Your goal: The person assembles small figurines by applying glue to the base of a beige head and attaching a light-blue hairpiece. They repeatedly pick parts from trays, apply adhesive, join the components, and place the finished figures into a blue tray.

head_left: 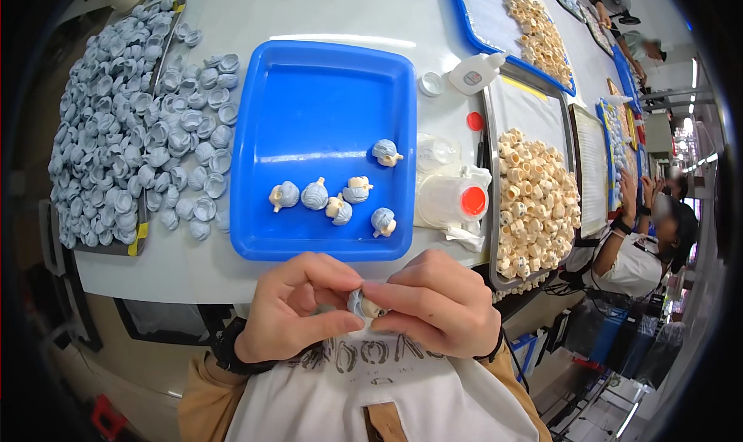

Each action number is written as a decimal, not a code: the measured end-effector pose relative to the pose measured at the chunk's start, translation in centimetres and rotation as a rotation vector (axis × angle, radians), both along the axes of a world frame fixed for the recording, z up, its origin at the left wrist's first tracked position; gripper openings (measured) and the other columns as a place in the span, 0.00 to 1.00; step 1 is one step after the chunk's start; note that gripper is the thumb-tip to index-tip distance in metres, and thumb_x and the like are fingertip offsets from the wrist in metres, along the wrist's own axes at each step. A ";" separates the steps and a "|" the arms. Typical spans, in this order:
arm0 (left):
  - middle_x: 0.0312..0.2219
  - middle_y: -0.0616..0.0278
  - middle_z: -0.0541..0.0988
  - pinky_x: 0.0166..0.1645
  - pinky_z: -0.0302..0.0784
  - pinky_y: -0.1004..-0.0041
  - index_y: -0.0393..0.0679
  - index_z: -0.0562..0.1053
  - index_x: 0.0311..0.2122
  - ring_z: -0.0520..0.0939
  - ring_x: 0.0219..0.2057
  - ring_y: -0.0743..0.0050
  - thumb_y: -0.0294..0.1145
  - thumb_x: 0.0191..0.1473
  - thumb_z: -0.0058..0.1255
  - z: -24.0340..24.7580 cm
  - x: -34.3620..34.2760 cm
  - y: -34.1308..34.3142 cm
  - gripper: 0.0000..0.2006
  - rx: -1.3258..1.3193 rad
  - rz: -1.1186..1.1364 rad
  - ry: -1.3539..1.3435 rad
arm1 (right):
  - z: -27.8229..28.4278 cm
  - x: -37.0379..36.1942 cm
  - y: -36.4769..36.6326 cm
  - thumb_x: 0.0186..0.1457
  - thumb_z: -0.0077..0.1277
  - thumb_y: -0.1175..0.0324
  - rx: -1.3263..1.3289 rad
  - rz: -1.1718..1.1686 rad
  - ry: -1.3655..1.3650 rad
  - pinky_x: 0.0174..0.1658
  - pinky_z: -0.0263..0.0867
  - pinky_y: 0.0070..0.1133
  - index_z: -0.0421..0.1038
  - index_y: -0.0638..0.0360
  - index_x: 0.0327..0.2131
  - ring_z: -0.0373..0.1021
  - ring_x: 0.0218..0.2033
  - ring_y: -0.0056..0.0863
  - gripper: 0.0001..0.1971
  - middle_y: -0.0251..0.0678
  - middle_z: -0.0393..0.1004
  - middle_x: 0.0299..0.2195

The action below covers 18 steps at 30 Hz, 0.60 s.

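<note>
In front of my chest, my left hand (302, 306) and my right hand (435, 304) pinch a small doll head (369, 307) between thumbs and fingertips. A blue-grey hair piece sits on its left side, and a cream face shows on the right. My fingers cover much of it. Just beyond my hands lies a blue tray (325, 101). Several doll heads (315, 194) with blue-grey hair and cream faces rest in its nearer half, apart from my hands.
At the left, blue-grey hair pieces (116, 132) overflow a tray onto the table. Cream head parts (534, 210) fill a metal tray at the right. Between stand a white squeeze bottle (474, 74) and a clear container with a red disc (445, 200). Another person (638, 248) works at far right.
</note>
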<state>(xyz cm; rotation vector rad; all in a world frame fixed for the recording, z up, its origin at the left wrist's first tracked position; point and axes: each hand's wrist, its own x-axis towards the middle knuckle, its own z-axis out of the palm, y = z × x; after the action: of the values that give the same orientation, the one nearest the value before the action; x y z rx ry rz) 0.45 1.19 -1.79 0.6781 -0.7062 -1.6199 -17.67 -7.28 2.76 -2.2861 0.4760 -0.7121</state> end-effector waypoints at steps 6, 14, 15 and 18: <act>0.35 0.57 0.74 0.41 0.73 0.78 0.36 0.62 0.44 0.75 0.36 0.78 0.16 0.46 0.53 1.1 0.4 0.0 0.19 0.242 0.043 0.097 | 0.5 2.1 0.9 0.37 0.59 0.64 -0.213 -0.139 0.111 0.26 0.59 0.21 0.71 0.63 0.37 0.64 0.24 0.27 0.21 0.32 0.67 0.25; 0.36 0.56 0.75 0.37 0.72 0.73 0.36 0.67 0.46 0.76 0.37 0.70 0.26 0.42 0.58 3.0 5.7 3.6 0.23 0.139 0.683 -1.257 | -1.6 3.5 0.2 0.36 0.60 0.63 -0.229 -0.234 0.130 0.24 0.55 0.23 0.70 0.61 0.30 0.62 0.23 0.29 0.17 0.33 0.66 0.25; 0.44 0.51 0.69 0.45 0.68 0.67 0.36 0.63 0.49 0.71 0.45 0.61 0.26 0.39 0.59 3.8 6.8 3.8 0.29 0.198 0.687 -1.438 | -1.7 3.5 0.2 0.36 0.59 0.65 -0.232 -0.262 0.158 0.26 0.57 0.24 0.70 0.62 0.33 0.63 0.26 0.31 0.18 0.34 0.66 0.26; 0.50 0.51 0.62 0.51 0.61 0.65 0.37 0.59 0.53 0.65 0.50 0.57 0.28 0.38 0.58 2.6 8.6 3.8 0.34 0.160 0.521 -1.856 | -2.6 3.6 0.0 0.35 0.58 0.68 -0.249 -0.339 0.273 0.29 0.59 0.25 0.69 0.63 0.37 0.63 0.29 0.33 0.21 0.37 0.66 0.30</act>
<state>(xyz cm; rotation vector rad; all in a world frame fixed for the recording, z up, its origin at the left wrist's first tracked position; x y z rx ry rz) 9.09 5.03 0.76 2.2604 -1.4387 -0.1534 -14.08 -7.24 0.18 -2.5832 0.9675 -0.6495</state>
